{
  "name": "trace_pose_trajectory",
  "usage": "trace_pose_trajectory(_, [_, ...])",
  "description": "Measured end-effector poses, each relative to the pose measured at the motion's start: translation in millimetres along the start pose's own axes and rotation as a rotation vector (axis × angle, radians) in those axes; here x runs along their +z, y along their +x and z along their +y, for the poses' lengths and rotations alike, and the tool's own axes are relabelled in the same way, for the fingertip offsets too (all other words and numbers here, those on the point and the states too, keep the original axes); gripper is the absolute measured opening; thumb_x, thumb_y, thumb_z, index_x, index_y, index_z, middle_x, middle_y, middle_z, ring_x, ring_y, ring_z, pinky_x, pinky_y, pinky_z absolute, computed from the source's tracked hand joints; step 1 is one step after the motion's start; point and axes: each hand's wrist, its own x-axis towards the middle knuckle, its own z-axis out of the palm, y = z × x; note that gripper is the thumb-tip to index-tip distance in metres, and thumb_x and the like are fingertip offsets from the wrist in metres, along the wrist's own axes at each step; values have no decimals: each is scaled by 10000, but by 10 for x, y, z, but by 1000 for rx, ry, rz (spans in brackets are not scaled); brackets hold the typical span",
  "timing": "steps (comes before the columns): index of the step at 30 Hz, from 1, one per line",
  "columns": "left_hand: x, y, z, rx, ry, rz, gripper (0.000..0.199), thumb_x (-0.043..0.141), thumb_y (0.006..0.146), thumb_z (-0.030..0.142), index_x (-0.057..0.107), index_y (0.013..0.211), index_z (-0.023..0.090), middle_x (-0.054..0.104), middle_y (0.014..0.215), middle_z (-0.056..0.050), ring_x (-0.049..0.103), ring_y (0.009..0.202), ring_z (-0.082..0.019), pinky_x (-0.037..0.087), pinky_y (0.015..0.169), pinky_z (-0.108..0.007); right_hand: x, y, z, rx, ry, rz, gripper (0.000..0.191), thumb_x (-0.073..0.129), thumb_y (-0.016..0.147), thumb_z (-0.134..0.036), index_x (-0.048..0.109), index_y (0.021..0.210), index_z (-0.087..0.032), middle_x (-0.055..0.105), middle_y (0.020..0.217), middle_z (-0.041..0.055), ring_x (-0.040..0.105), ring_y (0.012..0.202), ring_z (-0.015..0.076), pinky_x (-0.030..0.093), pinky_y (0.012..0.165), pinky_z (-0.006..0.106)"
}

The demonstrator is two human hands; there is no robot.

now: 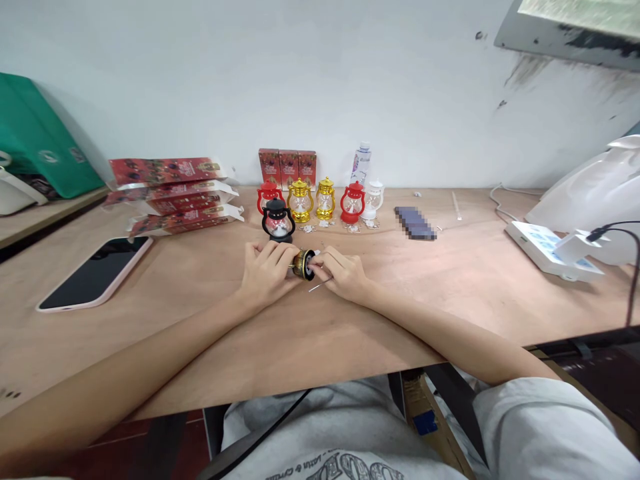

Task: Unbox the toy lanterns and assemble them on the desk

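My left hand [269, 272] is wrapped round a bronze-coloured lantern [303, 264], which lies on its side with its dark base facing right. The fingers of my right hand [341, 272] are pinched at the open underside of that base, and a thin metal rod [319, 285] sticks out below them, held in the same hand. What the fingertips touch inside the base is too small to tell. Just behind my left hand stands a black lantern [279, 222]. Farther back are a gold lantern [300, 201], a red lantern [353, 203] and a white lantern [373, 201], among several upright ones.
On the wooden table [280, 353], flattened red boxes [183, 193] and a pink-edged phone [95, 275] lie left. Upright red boxes [289, 168] and a bottle [361, 164] stand by the wall. A dark blurred object [415, 223] and a white power strip [550, 250] are right.
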Motion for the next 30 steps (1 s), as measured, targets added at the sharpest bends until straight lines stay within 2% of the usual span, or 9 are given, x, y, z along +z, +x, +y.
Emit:
trace_pose_trajectory(6, [-2,2,2,-42,-19,-36,230,557,855,405,565,929,187,718,959,-74,606,808,-231,255,706,-373,6,13,6,25,-32,-96,377,291,1004,-317,633,930,-178,647,819,60,584,666,104,336,537,227])
trace_pose_trajectory(14, [-13,18,35,-32,5,20,230,554,858,396,548,927,176,721,929,-71,616,783,-224,260,709,-368,43,16,10,14,-84,-84,403,253,1007,-310,612,910,-156,633,824,73,558,654,104,284,486,223])
trace_pose_trajectory(23, [-2,5,16,-74,-50,-22,263,567,846,426,561,935,178,717,946,-87,613,808,-238,264,726,-365,49,4,34,42,44,-80,359,258,1002,-322,569,952,-150,610,849,67,548,674,101,306,492,200])
trace_pose_trajectory(30, [-2,-1,5,-111,-70,-32,302,579,836,461,572,951,181,714,955,-84,618,821,-235,270,743,-374,29,4,48,119,137,-123,265,318,988,-299,546,970,-166,598,869,50,540,690,104,327,530,207])
